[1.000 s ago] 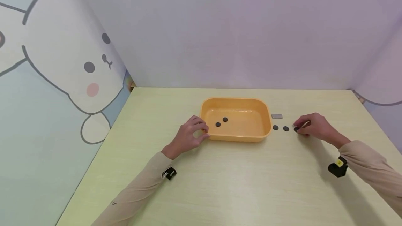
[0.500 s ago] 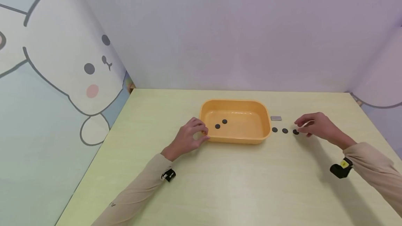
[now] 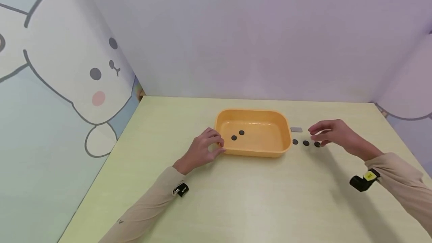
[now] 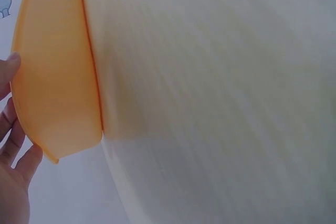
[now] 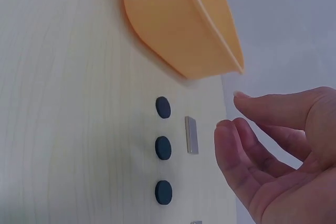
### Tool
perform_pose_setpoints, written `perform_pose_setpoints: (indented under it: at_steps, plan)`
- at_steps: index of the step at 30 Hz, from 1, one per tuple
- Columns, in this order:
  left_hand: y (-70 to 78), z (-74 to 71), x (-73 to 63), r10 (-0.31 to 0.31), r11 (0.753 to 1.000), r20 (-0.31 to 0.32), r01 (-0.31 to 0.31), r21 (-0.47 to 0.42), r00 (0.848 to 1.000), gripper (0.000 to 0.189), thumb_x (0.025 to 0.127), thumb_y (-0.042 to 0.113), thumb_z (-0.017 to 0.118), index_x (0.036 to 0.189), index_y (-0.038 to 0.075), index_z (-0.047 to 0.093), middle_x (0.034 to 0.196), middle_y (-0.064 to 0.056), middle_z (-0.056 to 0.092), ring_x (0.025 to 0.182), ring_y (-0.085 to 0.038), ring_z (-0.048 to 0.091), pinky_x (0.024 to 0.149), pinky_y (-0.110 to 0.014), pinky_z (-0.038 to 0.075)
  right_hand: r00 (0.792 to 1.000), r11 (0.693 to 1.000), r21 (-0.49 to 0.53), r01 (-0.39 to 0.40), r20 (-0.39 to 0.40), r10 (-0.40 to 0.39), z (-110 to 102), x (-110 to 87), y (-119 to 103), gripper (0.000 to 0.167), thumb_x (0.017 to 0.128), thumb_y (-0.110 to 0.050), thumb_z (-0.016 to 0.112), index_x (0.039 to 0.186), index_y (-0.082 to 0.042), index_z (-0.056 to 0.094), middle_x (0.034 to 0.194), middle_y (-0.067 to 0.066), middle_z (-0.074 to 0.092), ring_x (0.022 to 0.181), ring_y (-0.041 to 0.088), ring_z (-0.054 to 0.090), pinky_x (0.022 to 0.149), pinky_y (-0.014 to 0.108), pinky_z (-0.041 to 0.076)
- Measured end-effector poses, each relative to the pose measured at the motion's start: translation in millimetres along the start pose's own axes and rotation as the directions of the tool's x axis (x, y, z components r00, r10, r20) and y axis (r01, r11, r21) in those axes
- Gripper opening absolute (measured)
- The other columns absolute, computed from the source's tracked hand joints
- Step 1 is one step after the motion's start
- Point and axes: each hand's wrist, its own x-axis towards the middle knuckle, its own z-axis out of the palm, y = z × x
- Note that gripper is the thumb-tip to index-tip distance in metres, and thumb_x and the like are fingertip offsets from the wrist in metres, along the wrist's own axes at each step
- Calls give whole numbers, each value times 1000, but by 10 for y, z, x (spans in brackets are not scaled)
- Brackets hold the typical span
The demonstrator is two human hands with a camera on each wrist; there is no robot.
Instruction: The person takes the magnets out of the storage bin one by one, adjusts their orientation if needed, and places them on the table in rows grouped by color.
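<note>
A shallow orange plastic basin point(image 3: 253, 152) sits on the table, with two dark discs point(image 3: 241, 132) on its floor. My left hand point(image 3: 203, 148) grips the basin's near left corner; the left wrist view has thumb and fingers at its rim point(image 4: 52, 157). To the right of the basin, three black discs point(image 5: 163, 148) lie in a row on the table. Just above the rightmost disc point(image 3: 317, 144) hovers my right hand point(image 3: 335, 137), its thumb and fingertips apart with nothing between them. Behind the row lies a small flat grey rectangular piece point(image 5: 192, 135).
Part of another small grey piece point(image 5: 196, 222) shows at the bottom of the right wrist view. The pale wooden table point(image 3: 256, 198) meets a plain wall point(image 3: 249, 40) at the back. A wall with a cartoon animal print point(image 3: 67, 59) stands on the left.
My right hand has come up off the rightmost disc and shifted a little left, its fingers spreading apart. That disc stays on the table. My left hand keeps its place at the basin.
</note>
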Motion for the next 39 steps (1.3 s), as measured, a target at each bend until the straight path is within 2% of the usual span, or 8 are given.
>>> perform_pose_setpoints:
  at_steps: [8,11,22,27,31,35,39]
  plan:
    - [5,-2,8,9,1000,-8,-9,-2,1000,16,77,19,79,80,14,64,91,1,60,90,-15,53,72,-28,49,999,998,59,27,28,-29,28,19,-88,42,87,-20,69,119,5,56,105,-1,63,89,21,65,73,39,54]
    - [9,-6,13,0,1000,-5,0,3,1000,16,78,20,78,80,14,64,91,1,60,90,-14,52,72,-28,49,999,996,80,36,36,-39,40,40,-138,40,87,-19,69,118,4,57,104,-4,63,89,18,64,74,40,54]
    - [50,-29,24,-29,1000,13,29,-5,999,14,80,21,77,82,15,64,93,2,60,91,-13,51,74,-27,48,997,992,122,20,68,-29,121,52,-387,43,86,-20,70,119,4,56,108,3,62,91,24,63,77,44,52]
    - [46,-29,18,-45,999,24,45,-7,999,14,80,21,76,82,15,65,93,2,60,91,-13,51,74,-28,48,996,991,136,4,86,-16,183,107,-470,48,86,-20,71,122,6,54,115,16,58,93,27,62,78,43,53]
    - [42,-32,11,-47,999,21,47,-8,999,14,80,22,76,82,14,65,93,2,60,91,-13,51,75,-28,48,993,986,165,23,113,-42,246,174,-520,46,86,-18,70,121,7,54,120,26,54,95,31,62,77,40,53]
    - [38,-29,12,-40,999,9,40,-8,999,14,79,20,77,82,14,65,93,2,61,92,-14,52,77,-28,48,989,980,199,30,139,-58,305,235,-554,48,85,-17,71,121,9,53,120,26,54,93,31,63,79,44,52]
    - [47,-32,35,-23,1000,2,23,-11,1000,15,79,19,78,82,13,65,93,1,61,92,-14,52,76,-27,48,987,979,201,29,146,-59,339,273,-589,50,84,-17,72,121,9,52,120,25,54,90,28,63,79,43,52]
